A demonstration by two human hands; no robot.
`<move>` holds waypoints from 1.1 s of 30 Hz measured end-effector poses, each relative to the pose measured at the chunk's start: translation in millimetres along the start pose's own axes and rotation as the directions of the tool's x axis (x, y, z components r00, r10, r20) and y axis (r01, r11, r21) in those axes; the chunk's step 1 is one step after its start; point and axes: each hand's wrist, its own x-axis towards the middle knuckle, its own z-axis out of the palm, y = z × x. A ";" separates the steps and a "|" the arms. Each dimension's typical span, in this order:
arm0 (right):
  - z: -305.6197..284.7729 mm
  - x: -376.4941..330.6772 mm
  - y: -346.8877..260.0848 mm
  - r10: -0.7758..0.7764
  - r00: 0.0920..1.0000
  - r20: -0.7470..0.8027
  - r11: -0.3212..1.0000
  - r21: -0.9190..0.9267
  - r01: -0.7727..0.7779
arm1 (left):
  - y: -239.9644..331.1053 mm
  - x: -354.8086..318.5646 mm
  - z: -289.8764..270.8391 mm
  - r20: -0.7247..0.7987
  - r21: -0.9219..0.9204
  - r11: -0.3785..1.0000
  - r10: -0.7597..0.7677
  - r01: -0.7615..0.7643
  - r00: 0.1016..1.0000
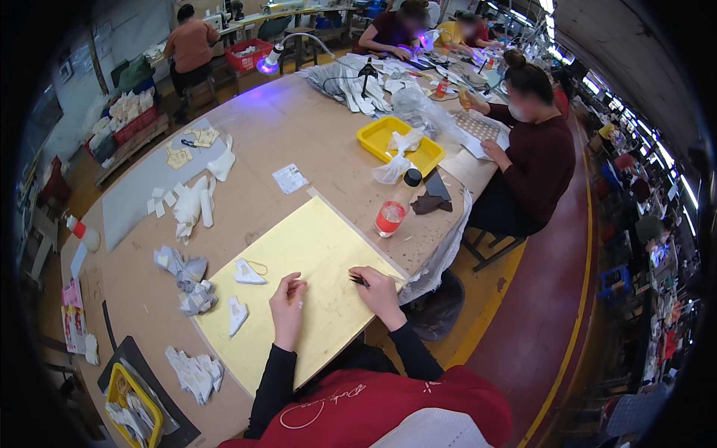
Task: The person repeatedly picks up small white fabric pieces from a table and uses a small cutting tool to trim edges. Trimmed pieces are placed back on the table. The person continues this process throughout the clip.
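My left hand (pixel 287 305) hovers over a pale yellow sheet (pixel 314 231) on the table, its fingers curled in toward the thumb. Whatever they hold, if anything, is too small to make out; a tiny white spot shows on the hand's side. Farther right, my right hand (pixel 379 293) is closed on a small black tweezer-like tool (pixel 360 281), its tip pointing left. Two small white cut pieces, an upper one (pixel 247 273) and a lower one (pixel 237 315), lie on the sheet left of my left hand. A thin yellowish loop (pixel 258 266) rests by the upper piece.
Crumpled grey-white pieces (pixel 193 287) and a white pile (pixel 196 375) lie to the left. A clear bottle with black cap (pixel 390 216) stands beyond the sheet, near a yellow tray (pixel 366 137). Another yellow tray (pixel 114 388) sits near left. A co-worker (pixel 534 149) sits at right.
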 end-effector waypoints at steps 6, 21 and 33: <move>0.7 -1.3 -0.5 0.019 1.000 -0.015 1.000 0.000 -0.019 | -0.5 -4.7 1.8 0.020 0.004 1.000 -0.020 0.020 1.000; 1.8 -0.3 2.8 0.050 0.999 0.020 0.999 0.013 -0.050 | -1.6 -3.3 1.9 0.082 0.129 0.992 -0.009 -0.002 0.997; -2.3 -1.1 1.7 0.026 0.999 0.034 1.000 0.011 -0.026 | -2.0 -4.6 4.3 0.063 0.243 0.967 0.063 -0.077 0.996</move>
